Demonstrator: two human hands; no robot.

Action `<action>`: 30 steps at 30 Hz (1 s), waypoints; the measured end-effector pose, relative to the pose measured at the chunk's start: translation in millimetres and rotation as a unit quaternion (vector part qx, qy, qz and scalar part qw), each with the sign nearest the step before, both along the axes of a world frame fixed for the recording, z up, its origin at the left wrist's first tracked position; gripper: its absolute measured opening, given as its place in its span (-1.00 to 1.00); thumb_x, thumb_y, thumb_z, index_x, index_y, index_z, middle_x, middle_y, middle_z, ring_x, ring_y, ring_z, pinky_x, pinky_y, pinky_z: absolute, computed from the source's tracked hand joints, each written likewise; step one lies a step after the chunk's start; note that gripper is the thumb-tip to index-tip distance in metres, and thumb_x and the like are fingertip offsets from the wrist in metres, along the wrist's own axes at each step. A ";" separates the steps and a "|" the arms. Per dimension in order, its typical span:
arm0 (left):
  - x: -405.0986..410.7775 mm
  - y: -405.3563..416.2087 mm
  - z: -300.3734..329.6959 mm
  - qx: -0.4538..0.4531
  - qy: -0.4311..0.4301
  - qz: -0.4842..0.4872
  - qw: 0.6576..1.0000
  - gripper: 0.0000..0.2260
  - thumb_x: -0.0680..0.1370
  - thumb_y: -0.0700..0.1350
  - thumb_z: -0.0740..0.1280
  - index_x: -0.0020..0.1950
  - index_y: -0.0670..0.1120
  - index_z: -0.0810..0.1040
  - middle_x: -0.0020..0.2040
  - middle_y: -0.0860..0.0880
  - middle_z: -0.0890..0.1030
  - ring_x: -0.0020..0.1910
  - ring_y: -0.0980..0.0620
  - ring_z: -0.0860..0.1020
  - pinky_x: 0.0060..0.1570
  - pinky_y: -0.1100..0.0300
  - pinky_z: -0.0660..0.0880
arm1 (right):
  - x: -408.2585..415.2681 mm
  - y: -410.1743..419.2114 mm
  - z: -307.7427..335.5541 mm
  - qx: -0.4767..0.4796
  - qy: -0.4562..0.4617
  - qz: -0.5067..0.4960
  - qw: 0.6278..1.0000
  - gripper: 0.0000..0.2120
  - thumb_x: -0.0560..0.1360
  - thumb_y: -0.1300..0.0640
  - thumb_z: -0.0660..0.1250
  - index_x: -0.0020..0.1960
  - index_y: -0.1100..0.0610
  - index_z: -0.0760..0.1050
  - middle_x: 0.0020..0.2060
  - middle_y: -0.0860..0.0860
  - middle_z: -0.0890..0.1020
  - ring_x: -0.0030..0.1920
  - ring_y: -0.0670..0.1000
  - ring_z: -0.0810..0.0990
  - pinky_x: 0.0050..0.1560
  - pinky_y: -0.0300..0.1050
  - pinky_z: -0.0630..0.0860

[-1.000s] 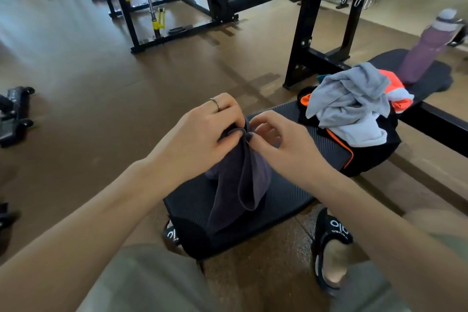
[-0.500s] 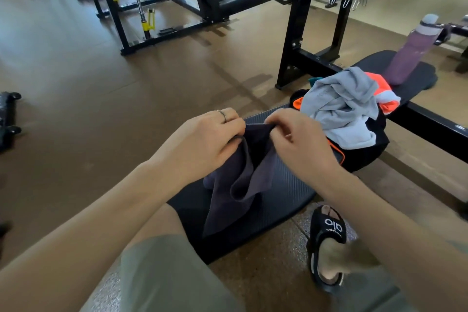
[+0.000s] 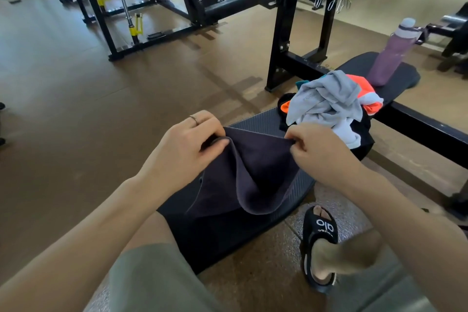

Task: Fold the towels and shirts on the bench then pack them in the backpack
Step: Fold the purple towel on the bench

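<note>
A dark grey towel [image 3: 255,172] hangs spread between my hands above the black bench [image 3: 258,121]. My left hand [image 3: 187,144] pinches its left top corner; my right hand [image 3: 321,149] pinches the right top corner. The cloth sags in folds between them down onto the bench pad. Further along the bench lies a black backpack with orange trim [image 3: 362,139], mostly covered by a heap of clothes: a light grey shirt [image 3: 326,99] on top and an orange and white garment [image 3: 364,94] behind it.
A purple water bottle [image 3: 390,56] stands on the far end of the bench. Black rack uprights [image 3: 281,33] and weight plates rise behind it. My right foot in a black slide sandal [image 3: 319,235] rests on the floor beside the bench. Brown gym floor stretches left.
My hands have drawn apart, spreading the towel's top edge from a bunched grip into a wide span. The view has shifted slightly.
</note>
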State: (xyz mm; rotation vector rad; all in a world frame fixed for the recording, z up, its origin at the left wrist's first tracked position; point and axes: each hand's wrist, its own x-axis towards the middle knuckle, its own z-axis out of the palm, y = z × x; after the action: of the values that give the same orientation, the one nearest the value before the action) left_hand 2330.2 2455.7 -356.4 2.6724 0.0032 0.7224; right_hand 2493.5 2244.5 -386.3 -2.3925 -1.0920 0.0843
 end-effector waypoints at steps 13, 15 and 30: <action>1.0 -11.2 15.5 -0.054 -0.006 0.018 0.998 -0.94 0.60 -0.25 0.36 -0.02 -0.09 0.56 -0.07 0.08 0.62 -0.07 0.06 0.59 -0.07 0.06 0.54 | -6.4 12.3 -0.8 -0.179 -0.056 -0.012 0.982 -0.88 0.46 0.22 0.23 -0.03 0.07 0.41 -0.16 -0.01 0.48 -0.07 0.15 0.54 -0.24 -0.04 0.35; 1.9 -12.4 17.0 -0.057 -0.001 0.013 0.998 -0.94 0.60 -0.24 0.36 -0.01 -0.09 0.55 -0.05 0.08 0.64 -0.06 0.07 0.60 -0.06 0.05 0.56 | -15.9 17.9 7.1 -0.059 0.045 0.050 0.996 -0.60 0.41 0.15 0.29 0.25 -0.01 0.44 0.07 -0.06 0.57 0.12 0.04 0.56 0.06 0.00 0.50; 5.2 -30.5 26.5 -0.223 0.017 0.009 0.975 -0.80 0.53 -0.28 0.47 0.06 -0.11 0.50 -0.07 0.06 0.69 -0.02 0.17 0.68 0.01 0.26 0.61 | -47.2 35.7 27.0 0.256 0.181 0.086 0.946 -0.78 0.51 0.28 0.37 0.07 0.02 0.63 -0.14 -0.13 0.68 -0.04 -0.12 0.66 -0.04 -0.24 0.53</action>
State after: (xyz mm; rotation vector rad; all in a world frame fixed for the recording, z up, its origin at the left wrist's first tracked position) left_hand 2335.5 2425.1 -330.0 2.2554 0.1774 0.5981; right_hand 2446.4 2280.2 -359.3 -1.7327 -0.9961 0.2565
